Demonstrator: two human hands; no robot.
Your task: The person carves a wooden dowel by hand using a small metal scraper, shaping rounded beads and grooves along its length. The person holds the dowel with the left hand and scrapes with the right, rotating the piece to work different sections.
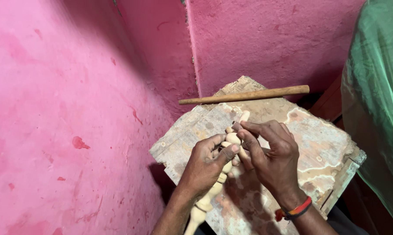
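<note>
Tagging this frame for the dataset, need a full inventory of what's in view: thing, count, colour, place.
turned wooden piece: 1, pale unfinished wood with rounded beads along it, held in both hands over the board, lower end reaching down past the left wrist
wooden board: 1, worn, greyish with white and reddish stains, under the hands
wooden stick: 1, brown, lying across the board's far edge by the wall
walls: pink, rough plaster, left and behind
green cloth: 1, translucent, right edge
thread wristband: 1, red, orange and black, on right wrist
left hand: grips the piece
right hand: fingers pressed on the piece's upper part
</note>
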